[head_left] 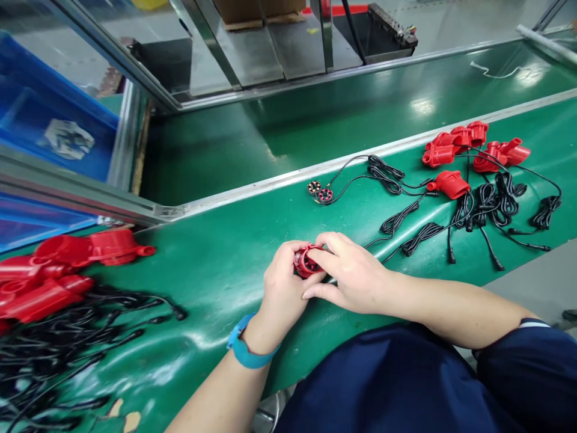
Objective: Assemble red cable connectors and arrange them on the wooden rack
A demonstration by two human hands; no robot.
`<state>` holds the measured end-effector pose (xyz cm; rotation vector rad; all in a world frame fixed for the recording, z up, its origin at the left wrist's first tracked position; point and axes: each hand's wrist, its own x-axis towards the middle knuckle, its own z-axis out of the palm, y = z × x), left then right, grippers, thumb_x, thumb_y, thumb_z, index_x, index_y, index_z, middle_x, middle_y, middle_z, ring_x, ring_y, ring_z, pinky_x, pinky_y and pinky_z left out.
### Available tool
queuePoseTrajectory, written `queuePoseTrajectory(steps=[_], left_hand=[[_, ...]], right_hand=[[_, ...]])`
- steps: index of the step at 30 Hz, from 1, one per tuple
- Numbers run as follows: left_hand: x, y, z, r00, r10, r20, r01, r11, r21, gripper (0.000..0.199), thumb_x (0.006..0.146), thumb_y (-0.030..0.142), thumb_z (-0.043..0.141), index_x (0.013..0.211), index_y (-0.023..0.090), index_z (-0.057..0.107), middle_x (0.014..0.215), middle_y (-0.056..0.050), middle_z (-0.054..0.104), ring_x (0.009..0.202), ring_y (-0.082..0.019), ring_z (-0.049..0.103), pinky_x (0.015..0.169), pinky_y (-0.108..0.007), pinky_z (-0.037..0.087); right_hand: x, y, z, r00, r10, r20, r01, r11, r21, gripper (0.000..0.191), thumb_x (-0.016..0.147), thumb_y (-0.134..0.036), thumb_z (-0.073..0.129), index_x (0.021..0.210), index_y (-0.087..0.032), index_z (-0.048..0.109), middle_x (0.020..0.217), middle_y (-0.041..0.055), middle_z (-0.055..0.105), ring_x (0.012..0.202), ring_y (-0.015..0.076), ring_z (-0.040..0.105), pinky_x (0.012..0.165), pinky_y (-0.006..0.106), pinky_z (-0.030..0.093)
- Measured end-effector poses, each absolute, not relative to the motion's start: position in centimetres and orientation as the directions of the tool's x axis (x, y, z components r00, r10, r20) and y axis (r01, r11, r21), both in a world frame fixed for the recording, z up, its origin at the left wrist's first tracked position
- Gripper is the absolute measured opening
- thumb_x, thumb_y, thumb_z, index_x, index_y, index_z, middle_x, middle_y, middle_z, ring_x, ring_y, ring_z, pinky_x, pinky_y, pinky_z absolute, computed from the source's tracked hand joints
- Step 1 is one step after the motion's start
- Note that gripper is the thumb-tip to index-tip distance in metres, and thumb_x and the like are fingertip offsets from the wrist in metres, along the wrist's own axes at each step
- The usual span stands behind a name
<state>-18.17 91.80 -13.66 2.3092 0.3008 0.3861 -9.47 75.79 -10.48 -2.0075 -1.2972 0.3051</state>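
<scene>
"Hands?"
"Left hand (285,278), half-curled, grips a round, glossy red plastic housing (303,262) at centre frame; right hand (345,272), fingers bent, pinches its rim."

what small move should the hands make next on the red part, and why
Probably a light, even press with the right hand while the left hand steadies the red housing: its opening faces up, dark parts show inside, and a right finger reaches in. I can't tell whether they are fully seated.
</scene>
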Motion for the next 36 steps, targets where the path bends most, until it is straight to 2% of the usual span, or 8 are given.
queuePoseTrajectory(steps=[3,8,14,17,23,30,36], left_hand=[[-18.3,91.9,-13.9,0.932,0.322,0.169,0.096,-0.667,0.739,0.038,0.078,0.031,0.081,0.11,0.022,0.063,0.101,-0.001,0.07,0.087,-0.019,0.066,0.081,-0.031,0.054],[-18.5,91.9,-14.4,0.93,0.331,0.161,0.098,-0.643,0.76,0.043,0.076,0.03,0.084,0.112,0.023,0.062,0.105,-0.002,0.07,0.092,-0.02,0.068,0.086,-0.033,0.053],[-18.3,91.7,-14.0,0.919,0.37,0.138,0.146,-0.643,0.752,0.042,0.075,0.031,0.083,0.111,0.023,0.063,0.098,0.0,0.07,0.085,-0.019,0.067,0.079,-0.032,0.052],[-18.2,91.6,-13.7,0.912,0.393,0.114,0.177,-0.63,0.756,0.04,0.075,0.031,0.081,0.11,0.023,0.064,0.096,0.0,0.071,0.082,-0.018,0.067,0.076,-0.031,0.052],[-18.1,91.5,-13.8,0.904,0.421,0.072,0.206,-0.577,0.79,0.041,0.074,0.033,0.081,0.11,0.022,0.064,0.099,-0.002,0.072,0.083,-0.019,0.068,0.076,-0.032,0.053],[-18.0,91.6,-13.8,0.916,0.358,0.18,0.114,-0.662,0.741,0.035,0.078,0.032,0.078,0.108,0.021,0.063,0.102,-0.003,0.071,0.089,-0.019,0.067,0.081,-0.032,0.055],[-17.9,91.5,-13.3,0.942,0.307,0.131,0.112,-0.66,0.743,0.036,0.077,0.034,0.081,0.105,0.021,0.063,0.098,-0.002,0.071,0.085,-0.019,0.066,0.079,-0.032,0.055]], right_hand=[[-9.0,75.6,-10.7,0.468,0.869,0.159,0.634,-0.205,-0.745,0.05,0.083,-0.048,0.085,0.111,-0.013,0.064,0.112,0.0124,0.055,0.101,0.0246,0.055,0.093,0.042,0.055],[-8.7,75.5,-10.9,0.45,0.876,0.171,0.621,-0.17,-0.765,0.054,0.079,-0.047,0.089,0.112,-0.013,0.063,0.114,0.0126,0.055,0.102,0.0245,0.056,0.093,0.041,0.055],[-8.7,75.3,-10.8,0.427,0.879,0.212,0.636,-0.125,-0.761,0.052,0.078,-0.047,0.089,0.11,-0.015,0.062,0.121,0.0138,0.055,0.112,0.0269,0.056,0.098,0.043,0.054],[-8.8,75.2,-10.6,0.409,0.891,0.196,0.645,-0.13,-0.753,0.054,0.079,-0.043,0.089,0.114,-0.012,0.062,0.121,0.0156,0.055,0.111,0.0271,0.057,0.098,0.043,0.055],[-9.1,75.1,-10.2,0.426,0.881,0.207,0.715,-0.188,-0.673,0.054,0.084,-0.041,0.085,0.121,-0.008,0.062,0.125,0.0186,0.059,0.111,0.0298,0.058,0.1,0.046,0.055],[-9.2,75.4,-10.3,0.428,0.89,0.156,0.732,-0.241,-0.637,0.056,0.085,-0.048,0.082,0.12,-0.009,0.063,0.119,0.0167,0.06,0.107,0.0295,0.059,0.096,0.047,0.057],[-8.6,75.4,-11.2,0.396,0.902,0.171,0.719,-0.189,-0.669,0.052,0.083,-0.052,0.083,0.111,-0.012,0.064,0.112,0.0135,0.06,0.097,0.0251,0.06,0.088,0.042,0.058]])
